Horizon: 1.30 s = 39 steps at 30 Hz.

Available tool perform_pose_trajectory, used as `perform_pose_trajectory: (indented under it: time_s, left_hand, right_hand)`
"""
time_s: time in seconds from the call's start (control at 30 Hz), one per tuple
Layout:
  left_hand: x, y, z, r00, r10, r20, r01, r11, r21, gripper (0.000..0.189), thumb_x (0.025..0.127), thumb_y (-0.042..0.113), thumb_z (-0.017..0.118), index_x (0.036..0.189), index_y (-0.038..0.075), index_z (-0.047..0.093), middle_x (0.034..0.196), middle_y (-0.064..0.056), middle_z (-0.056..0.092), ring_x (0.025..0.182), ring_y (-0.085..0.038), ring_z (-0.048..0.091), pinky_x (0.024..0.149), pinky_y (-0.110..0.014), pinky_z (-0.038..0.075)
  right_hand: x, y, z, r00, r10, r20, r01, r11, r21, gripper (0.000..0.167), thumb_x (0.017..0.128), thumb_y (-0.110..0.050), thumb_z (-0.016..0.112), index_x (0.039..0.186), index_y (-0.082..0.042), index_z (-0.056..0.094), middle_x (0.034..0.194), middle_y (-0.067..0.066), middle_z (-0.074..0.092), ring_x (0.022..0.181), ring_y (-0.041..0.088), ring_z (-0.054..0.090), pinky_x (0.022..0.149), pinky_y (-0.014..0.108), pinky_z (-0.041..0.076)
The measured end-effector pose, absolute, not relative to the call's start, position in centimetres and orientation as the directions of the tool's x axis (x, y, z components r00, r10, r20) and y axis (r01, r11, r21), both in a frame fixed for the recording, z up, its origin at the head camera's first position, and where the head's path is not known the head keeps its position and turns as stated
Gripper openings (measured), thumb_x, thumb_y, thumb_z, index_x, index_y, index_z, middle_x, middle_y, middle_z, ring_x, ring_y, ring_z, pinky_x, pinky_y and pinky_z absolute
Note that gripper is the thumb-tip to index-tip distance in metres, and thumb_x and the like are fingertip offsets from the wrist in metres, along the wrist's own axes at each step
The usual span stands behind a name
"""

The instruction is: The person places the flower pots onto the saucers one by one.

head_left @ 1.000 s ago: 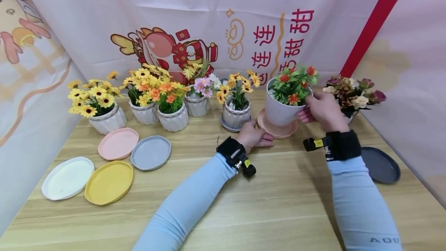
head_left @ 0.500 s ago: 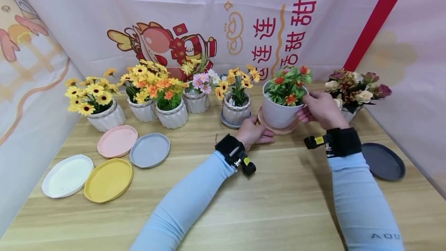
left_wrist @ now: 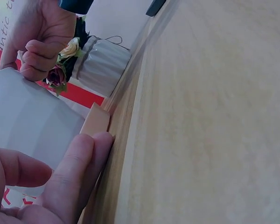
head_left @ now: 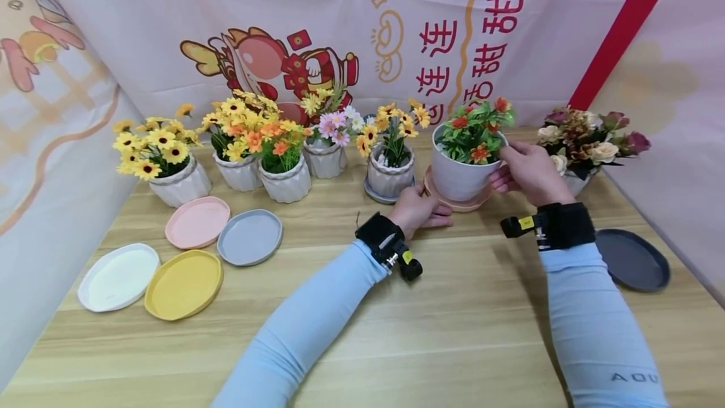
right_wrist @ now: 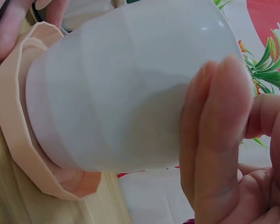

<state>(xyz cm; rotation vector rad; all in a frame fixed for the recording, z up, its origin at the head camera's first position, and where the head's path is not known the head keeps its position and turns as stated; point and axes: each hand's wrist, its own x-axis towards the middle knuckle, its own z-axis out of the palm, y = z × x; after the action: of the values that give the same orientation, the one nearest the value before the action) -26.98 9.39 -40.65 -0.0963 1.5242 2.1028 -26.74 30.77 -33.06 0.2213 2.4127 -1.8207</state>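
Note:
A white flower pot [head_left: 466, 172] with red-orange flowers and green leaves stands upright in a peach saucer [head_left: 484, 199]. My right hand [head_left: 529, 172] holds the pot by its right rim, the thumb at the rim and the other fingers [right_wrist: 219, 135] along the outer wall. Beside the saucer's front left edge is my left hand [head_left: 418, 209], palm low over the table. Its fingers [left_wrist: 74, 172] reach out straight and touch the saucer's outer side, while its thumb [left_wrist: 28, 170] lies nearer the pot. Just left, a small pot of yellow flowers [head_left: 391, 176] sits on a grey-blue saucer [head_left: 375, 194].
Several ridged flower pots [head_left: 286, 182] line the table's back left. In front lie loose pink [head_left: 198, 222], grey [head_left: 250, 238], yellow [head_left: 184, 285] and white [head_left: 119, 277] saucers. To the right stand a pot of roses [head_left: 589, 143] and a black saucer [head_left: 633, 260].
The white pot has come down from a tilt over the peach saucer to upright within it, my right hand lowering with it. My left hand stays at the saucer's edge. The head view has shifted slightly.

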Motion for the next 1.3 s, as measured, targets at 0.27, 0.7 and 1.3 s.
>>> perform_pose_trajectory:
  time_s: [0.27, 0.7, 1.3]
  left_hand:
    - [-27.0, 9.4, -40.8, -0.858, 0.376, -0.349, -0.447, -0.213, 0.869, 0.061, 0.095, -0.012, 0.045, 0.152, 0.007, 0.032, 0.101, -0.029, 0.068, 0.101, -0.043, 0.066, 0.078, -0.041, 0.06]
    - [-26.8, 9.3, -40.8, -0.85, 0.404, -0.339, -0.448, -0.215, 0.868, 0.069, 0.096, -0.01, 0.044, 0.157, 0.009, 0.021, 0.104, -0.029, 0.067, 0.105, -0.042, 0.065, 0.081, -0.041, 0.059]
    - [-26.4, 7.8, -38.2, -0.826, 0.446, -0.345, -0.368, 0.038, 0.929, 0.044, 0.1, 0.002, 0.045, 0.143, -0.006, 0.04, 0.11, -0.03, 0.066, 0.096, -0.043, 0.068, 0.074, -0.036, 0.061]
  right_hand:
    - [-27.1, 31.1, -33.5, -0.983, 0.054, -0.177, 0.184, 0.238, -0.954, 0.061, 0.104, -0.027, 0.037, 0.157, -0.002, 0.017, 0.069, 0.001, 0.065, 0.057, 0.01, 0.064, 0.057, 0.027, 0.059]
    - [-26.3, 31.7, -33.4, -0.985, 0.026, -0.169, 0.17, 0.222, -0.96, 0.059, 0.105, -0.029, 0.043, 0.153, 0.002, 0.028, 0.072, 0.004, 0.069, 0.061, 0.012, 0.067, 0.062, 0.03, 0.06]
    - [-17.4, 39.9, -27.5, -0.987, 0.155, 0.049, 0.076, 0.706, -0.704, 0.062, 0.102, -0.043, 0.048, 0.134, 0.01, 0.051, 0.079, 0.008, 0.07, 0.065, 0.019, 0.069, 0.059, 0.032, 0.06]
